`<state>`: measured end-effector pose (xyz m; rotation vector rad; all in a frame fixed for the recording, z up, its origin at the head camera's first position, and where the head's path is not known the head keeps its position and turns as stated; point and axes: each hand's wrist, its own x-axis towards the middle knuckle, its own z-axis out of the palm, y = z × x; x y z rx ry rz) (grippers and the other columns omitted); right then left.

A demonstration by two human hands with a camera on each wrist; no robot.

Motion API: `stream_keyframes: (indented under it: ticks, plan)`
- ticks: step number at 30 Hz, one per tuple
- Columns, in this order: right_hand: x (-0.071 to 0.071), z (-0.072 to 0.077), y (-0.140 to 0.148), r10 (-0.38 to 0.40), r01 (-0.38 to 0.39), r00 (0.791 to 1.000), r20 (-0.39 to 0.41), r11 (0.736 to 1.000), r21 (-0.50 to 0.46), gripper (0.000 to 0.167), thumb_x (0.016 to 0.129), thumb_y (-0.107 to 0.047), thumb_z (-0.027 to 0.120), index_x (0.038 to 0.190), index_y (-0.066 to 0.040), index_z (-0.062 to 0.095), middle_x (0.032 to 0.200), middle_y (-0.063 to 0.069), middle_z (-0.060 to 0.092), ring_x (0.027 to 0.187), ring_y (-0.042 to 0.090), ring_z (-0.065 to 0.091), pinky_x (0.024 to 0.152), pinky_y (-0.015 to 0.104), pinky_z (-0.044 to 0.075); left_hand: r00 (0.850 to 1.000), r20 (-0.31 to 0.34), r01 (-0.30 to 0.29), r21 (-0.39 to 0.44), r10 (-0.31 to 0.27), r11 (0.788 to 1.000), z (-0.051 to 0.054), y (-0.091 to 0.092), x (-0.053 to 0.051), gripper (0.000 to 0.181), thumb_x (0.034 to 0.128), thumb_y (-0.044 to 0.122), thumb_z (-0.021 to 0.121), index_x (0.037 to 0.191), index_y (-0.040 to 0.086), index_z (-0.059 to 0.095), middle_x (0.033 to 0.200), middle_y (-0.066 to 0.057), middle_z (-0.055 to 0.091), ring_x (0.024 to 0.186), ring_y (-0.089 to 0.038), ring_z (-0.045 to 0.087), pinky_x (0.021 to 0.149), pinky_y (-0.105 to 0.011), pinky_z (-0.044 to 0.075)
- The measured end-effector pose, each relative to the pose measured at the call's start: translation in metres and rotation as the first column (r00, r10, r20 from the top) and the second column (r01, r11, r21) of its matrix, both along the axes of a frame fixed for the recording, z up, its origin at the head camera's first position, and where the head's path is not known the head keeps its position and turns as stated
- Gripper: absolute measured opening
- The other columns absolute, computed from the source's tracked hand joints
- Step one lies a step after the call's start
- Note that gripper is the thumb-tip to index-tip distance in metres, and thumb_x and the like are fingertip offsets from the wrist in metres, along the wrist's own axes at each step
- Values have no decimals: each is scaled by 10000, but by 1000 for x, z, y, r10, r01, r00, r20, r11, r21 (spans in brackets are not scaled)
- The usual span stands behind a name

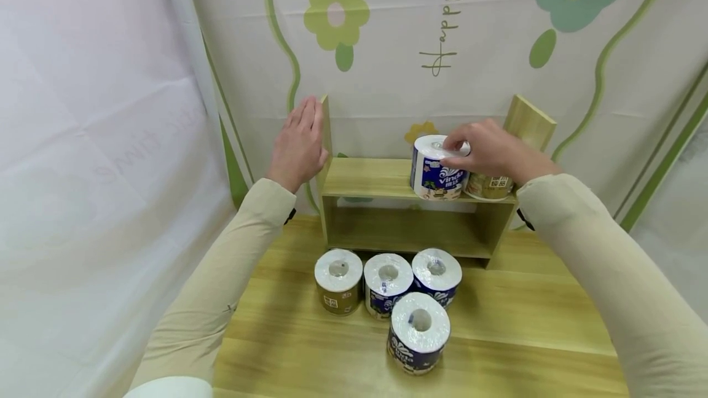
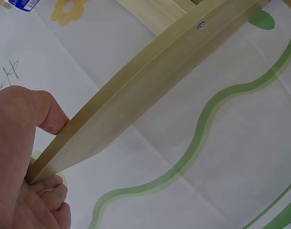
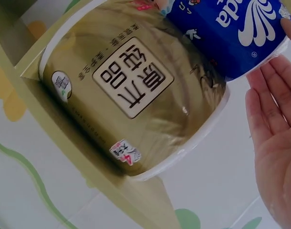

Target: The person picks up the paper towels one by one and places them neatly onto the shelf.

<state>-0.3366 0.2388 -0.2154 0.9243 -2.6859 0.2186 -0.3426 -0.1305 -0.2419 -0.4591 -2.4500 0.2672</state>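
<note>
A wrapped blue toilet roll (image 1: pixel 437 180) stands on the upper board of a small wooden shelf (image 1: pixel 365 178). My right hand (image 1: pixel 489 149) pinches it at the top, thumb on the front and fingers over the upper face. Right beside it, a gold-wrapped toilet roll (image 3: pixel 131 81) sits against the shelf's right side and is partly covered by that hand in the head view. My left hand (image 1: pixel 298 143) holds the shelf's left side panel (image 2: pixel 121 100), with the thumb on one face and the fingers curled around the other.
In front of the shelf, a gold roll (image 1: pixel 340 301) and several blue ones, among them the nearest blue roll (image 1: pixel 417 349), stand on the wooden table (image 1: pixel 531 312). A patterned cloth backdrop (image 1: pixel 387 91) hangs behind, and a white cloth (image 1: pixel 99 140) hangs at the left.
</note>
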Motion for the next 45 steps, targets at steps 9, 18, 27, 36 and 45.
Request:
stream_keyframes:
  ticks: [9,18,27,36,45]
  plan:
    - [1,0,-12,-41,41,999,25,999,-1,244,949,-249,779,1047,-26,789,1056,148,786,1000,310,720,949,521,604,1000,22,-6,19,6,1000,-1,0,3,737,1019,181,539,1613,-129,234,1709,-281,287,1623,-375,267,1355,-440,221]
    - [0,-4,-19,-60,59,998,-36,998,-25,214,939,-239,786,938,-28,755,870,99,721,807,241,619,786,428,555,1000,7,-3,25,3,1000,-3,0,2,732,1011,177,554,1606,-128,254,1703,-280,300,1618,-372,278,1352,-434,232]
    - [0,-8,-21,-61,59,997,-41,997,-45,205,940,-232,780,878,-44,727,750,58,608,715,203,509,673,352,413,999,42,-24,11,24,1000,-2,1,4,753,1020,204,555,1614,-124,227,1718,-276,265,1630,-369,247,1354,-439,224]
    - [9,5,-17,-94,96,993,67,995,-16,392,977,-290,748,1195,35,736,1236,228,747,1177,389,697,1046,570,567,1000,9,-10,5,10,1000,-1,1,4,748,1014,202,574,1605,-127,255,1703,-280,300,1618,-375,278,1350,-440,239]
    - [29,15,-17,-47,47,999,8,998,38,426,967,-274,762,1260,33,724,1316,232,719,1266,425,660,1076,593,545,1000,11,-6,14,6,1000,0,1,3,742,1014,187,562,1608,-127,246,1707,-279,292,1623,-375,264,1356,-434,215]
